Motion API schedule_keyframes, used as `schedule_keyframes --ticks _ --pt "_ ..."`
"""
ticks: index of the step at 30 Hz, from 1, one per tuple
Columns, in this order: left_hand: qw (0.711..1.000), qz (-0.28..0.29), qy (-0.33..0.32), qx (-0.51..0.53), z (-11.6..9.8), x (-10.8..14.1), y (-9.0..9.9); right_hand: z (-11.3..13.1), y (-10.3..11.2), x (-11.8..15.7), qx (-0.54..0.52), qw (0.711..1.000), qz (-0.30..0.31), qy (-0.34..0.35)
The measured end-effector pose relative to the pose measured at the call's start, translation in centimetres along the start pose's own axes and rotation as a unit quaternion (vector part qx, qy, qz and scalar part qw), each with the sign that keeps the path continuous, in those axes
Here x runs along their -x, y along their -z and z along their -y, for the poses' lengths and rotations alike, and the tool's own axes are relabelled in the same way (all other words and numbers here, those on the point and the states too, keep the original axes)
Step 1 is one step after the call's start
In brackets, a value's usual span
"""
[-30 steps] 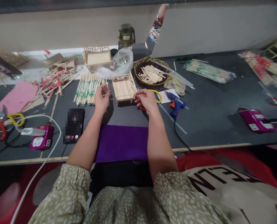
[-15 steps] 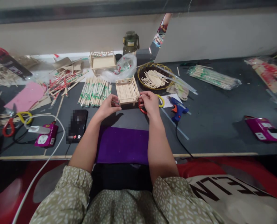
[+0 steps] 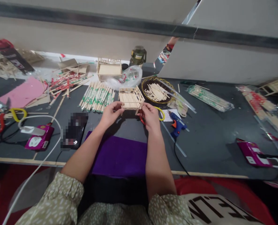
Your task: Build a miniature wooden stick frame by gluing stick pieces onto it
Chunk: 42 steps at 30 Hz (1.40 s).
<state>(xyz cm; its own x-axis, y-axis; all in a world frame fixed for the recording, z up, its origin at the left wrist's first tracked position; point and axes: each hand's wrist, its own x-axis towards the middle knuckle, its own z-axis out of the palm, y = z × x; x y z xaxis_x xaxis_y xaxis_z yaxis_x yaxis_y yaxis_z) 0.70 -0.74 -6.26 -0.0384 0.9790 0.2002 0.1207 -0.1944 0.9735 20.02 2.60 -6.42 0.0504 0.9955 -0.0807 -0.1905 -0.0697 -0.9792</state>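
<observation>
Between my two hands is a miniature bed (image 3: pixel 130 102) built of pale wooden sticks, with a slatted top and railings on its back and right sides. My left hand (image 3: pixel 111 114) pinches its front left corner between thumb and fingers. At the front right corner, my right hand (image 3: pixel 150 116) grips it, partly covering that leg. The bed seems to be just above the dark table. Behind my right hand lie scissors (image 3: pixel 162 114) with red and yellow handles, mostly hidden. A purple cloth (image 3: pixel 120 156) lies below, between my forearms.
Paper-wrapped chopsticks (image 3: pixel 98 97) lie left of the bed. A round basket (image 3: pixel 143 89) of cut sticks and a blue glue gun (image 3: pixel 177 123) are to the right. A second stick-built piece (image 3: pixel 109 69) stands behind. A phone (image 3: pixel 76 129) lies near my left forearm.
My left thumb and fingers have closed on the bed's corner. The bed is tipped and looks slightly raised, showing more of its front legs. The camera view has shifted.
</observation>
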Motion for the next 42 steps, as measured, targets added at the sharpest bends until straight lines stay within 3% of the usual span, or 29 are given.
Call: schedule_keyframes --ticks 7,12,19,24,26,28,30,32,34,36,39,42 --pt "1.000 -0.019 -0.001 0.009 0.1 0.0 0.0 -0.2 0.0 0.2 0.022 1.000 0.013 0.016" --pt "1.000 -0.002 0.006 -0.016 0.1 0.1 -0.1 -0.3 0.1 0.3 0.010 1.000 0.004 0.018" --pt "0.995 0.073 0.021 -0.068 -1.4 1.3 -0.8 -1.5 0.3 -0.6 -0.034 0.997 -0.003 0.063" --pt "0.987 0.129 0.062 -0.074 -1.6 1.5 -0.6 -2.8 0.8 -1.6 0.025 0.992 -0.009 0.125" --pt "0.989 0.084 0.087 -0.080 -0.8 0.9 0.2 -2.8 1.4 -1.7 0.087 0.983 -0.050 0.151" --pt "0.995 -0.043 0.043 -0.081 0.4 -0.1 1.2 -2.5 2.1 -1.6 0.165 0.967 -0.106 0.164" --pt "0.990 -0.123 0.004 -0.074 1.7 -1.0 1.9 -2.1 2.5 -1.2 0.221 0.955 -0.135 0.146" --pt "0.990 -0.129 0.011 -0.050 3.0 -1.7 2.1 -1.8 2.4 -0.9 0.223 0.964 -0.115 0.090" --pt "0.994 -0.101 0.039 -0.018 3.8 -2.0 1.8 -1.7 2.0 -0.6 0.181 0.980 -0.070 0.035" --pt "0.994 -0.096 0.055 0.006 4.1 -2.0 1.4 -1.7 1.5 -0.6 0.138 0.989 -0.047 0.013" --pt "0.988 -0.127 0.080 0.037 3.1 -1.6 1.2 -1.7 1.2 -0.7 0.103 0.993 -0.053 0.018" --pt "0.974 -0.145 0.152 0.089 1.1 -1.2 1.5 -1.5 1.2 -0.8 0.088 0.993 -0.065 0.032"
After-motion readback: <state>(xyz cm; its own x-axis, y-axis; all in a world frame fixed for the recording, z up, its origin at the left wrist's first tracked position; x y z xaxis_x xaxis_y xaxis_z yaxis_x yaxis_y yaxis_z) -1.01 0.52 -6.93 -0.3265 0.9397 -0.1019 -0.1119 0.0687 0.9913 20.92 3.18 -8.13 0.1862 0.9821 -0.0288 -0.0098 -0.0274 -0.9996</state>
